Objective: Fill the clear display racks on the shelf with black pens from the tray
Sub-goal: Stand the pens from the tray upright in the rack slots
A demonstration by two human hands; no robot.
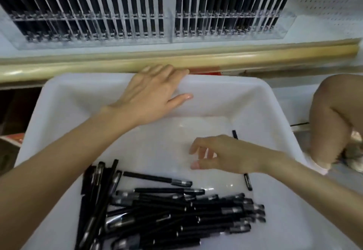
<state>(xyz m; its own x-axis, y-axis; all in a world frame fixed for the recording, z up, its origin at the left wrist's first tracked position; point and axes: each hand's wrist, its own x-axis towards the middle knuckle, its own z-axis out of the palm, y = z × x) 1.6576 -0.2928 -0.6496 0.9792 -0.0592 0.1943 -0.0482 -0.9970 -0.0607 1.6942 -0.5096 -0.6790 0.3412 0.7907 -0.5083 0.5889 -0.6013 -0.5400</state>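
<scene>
Just now the left hand (pixel 151 94) lies flat over the far rim of the white tray (pixel 275 124), fingers straight and thumb against the inner wall. The right hand (pixel 222 153) hovers above the tray's middle, its fingers loosely curled and parted, holding nothing. A lone pen (pixel 248 183) lies partly hidden beneath it. Black pens (pixel 186 210) are heaped at the tray's near end. Beyond the beige shelf rail (pixel 196 59), the clear display racks (pixel 117 24) stand packed with pens.
</scene>
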